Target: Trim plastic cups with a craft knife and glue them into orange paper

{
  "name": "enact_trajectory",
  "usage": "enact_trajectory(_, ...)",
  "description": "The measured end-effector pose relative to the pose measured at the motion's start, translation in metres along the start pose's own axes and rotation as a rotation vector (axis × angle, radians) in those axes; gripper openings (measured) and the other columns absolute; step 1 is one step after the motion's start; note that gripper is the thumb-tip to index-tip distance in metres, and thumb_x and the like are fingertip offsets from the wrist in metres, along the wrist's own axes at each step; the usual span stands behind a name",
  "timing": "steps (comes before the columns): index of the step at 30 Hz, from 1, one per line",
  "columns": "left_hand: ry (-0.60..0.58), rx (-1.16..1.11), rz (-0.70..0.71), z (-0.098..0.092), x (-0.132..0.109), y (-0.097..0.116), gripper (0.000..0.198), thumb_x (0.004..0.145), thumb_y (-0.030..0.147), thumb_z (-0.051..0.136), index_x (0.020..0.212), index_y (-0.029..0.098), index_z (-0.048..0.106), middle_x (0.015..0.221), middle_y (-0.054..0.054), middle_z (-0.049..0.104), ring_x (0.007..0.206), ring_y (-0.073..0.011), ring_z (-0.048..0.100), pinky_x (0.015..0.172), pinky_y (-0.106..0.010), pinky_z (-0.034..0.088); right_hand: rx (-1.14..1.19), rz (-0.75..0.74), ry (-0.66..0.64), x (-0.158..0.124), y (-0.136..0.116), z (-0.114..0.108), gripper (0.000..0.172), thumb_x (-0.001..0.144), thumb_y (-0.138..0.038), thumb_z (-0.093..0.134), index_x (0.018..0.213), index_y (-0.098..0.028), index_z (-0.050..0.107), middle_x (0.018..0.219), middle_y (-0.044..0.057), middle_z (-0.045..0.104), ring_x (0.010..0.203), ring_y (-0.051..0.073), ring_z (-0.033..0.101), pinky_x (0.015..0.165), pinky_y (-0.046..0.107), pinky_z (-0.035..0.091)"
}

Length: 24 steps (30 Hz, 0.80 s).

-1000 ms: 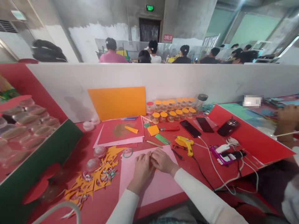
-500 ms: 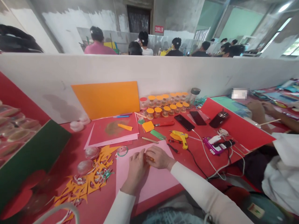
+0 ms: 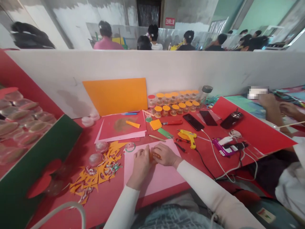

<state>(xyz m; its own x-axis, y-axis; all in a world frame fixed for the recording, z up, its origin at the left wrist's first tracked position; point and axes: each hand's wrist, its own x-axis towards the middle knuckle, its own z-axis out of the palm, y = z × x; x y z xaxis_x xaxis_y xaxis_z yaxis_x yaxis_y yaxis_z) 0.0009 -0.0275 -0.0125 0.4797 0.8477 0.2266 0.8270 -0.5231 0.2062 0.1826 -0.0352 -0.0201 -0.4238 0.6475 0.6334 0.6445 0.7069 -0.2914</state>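
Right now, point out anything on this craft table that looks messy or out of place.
A heap of orange paper scraps lies strewn on the red tabletop, left of the pink sheet under both hands. The yellow glue gun lies on its side, its black cord trailing off the table edge.

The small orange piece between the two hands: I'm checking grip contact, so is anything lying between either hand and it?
Nothing visible does. The left hand and right hand meet directly on the small orange piece, above the pink sheet.
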Motion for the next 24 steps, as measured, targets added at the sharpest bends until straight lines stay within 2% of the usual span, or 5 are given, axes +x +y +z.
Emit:
enact_trajectory(7, -0.040, 0.082, -0.004, -0.002, -0.006, -0.002, 0.087, 0.067, 0.040, 0.089, 0.138, 0.011, 0.047, 0.108, -0.017, 0.070, 0.099, -0.0311, 0.063, 0.080, -0.039, 0.047, 0.015, -0.028, -0.009, 0.001, 0.004, 0.001, 0.004, 0.094, -0.023, 0.054, 0.091, -0.021, 0.057, 0.083, 0.007, 0.062, 0.081, 0.022, 0.055, 0.074, 0.035, 0.049)
enact_trajectory(12, -0.082, 0.093, -0.020, -0.007, -0.003, 0.001, 0.084, 0.069, 0.040, 0.087, 0.138, 0.012, 0.047, 0.111, -0.017, 0.070, 0.101, -0.0312, 0.063, 0.081, -0.038, 0.046, 0.014, -0.027, -0.037, 0.004, 0.009, 0.003, 0.007, 0.094, -0.025, 0.054, 0.087, -0.022, 0.055, 0.081, 0.006, 0.061, 0.077, 0.022, 0.053, 0.073, 0.035, 0.048)
enact_trajectory(19, -0.112, 0.087, -0.011, -0.015, 0.012, 0.004, 0.087, 0.063, 0.040, 0.090, 0.136, 0.011, 0.052, 0.099, -0.016, 0.072, 0.094, -0.0322, 0.065, 0.080, -0.039, 0.047, 0.026, -0.016, -0.051, 0.005, 0.009, 0.003, 0.007, 0.094, -0.024, 0.052, 0.088, -0.023, 0.054, 0.081, 0.005, 0.062, 0.078, 0.022, 0.055, 0.073, 0.035, 0.049)
enact_trajectory(24, -0.062, 0.071, -0.002, -0.013, 0.017, 0.009, 0.085, 0.062, 0.034, 0.090, 0.137, 0.016, 0.052, 0.114, -0.015, 0.068, 0.103, -0.0306, 0.064, 0.081, -0.038, 0.048, 0.028, -0.023, -0.043, 0.005, 0.009, 0.004, 0.008, 0.093, -0.020, 0.049, 0.087, -0.022, 0.054, 0.082, 0.007, 0.063, 0.078, 0.023, 0.055, 0.072, 0.035, 0.050)
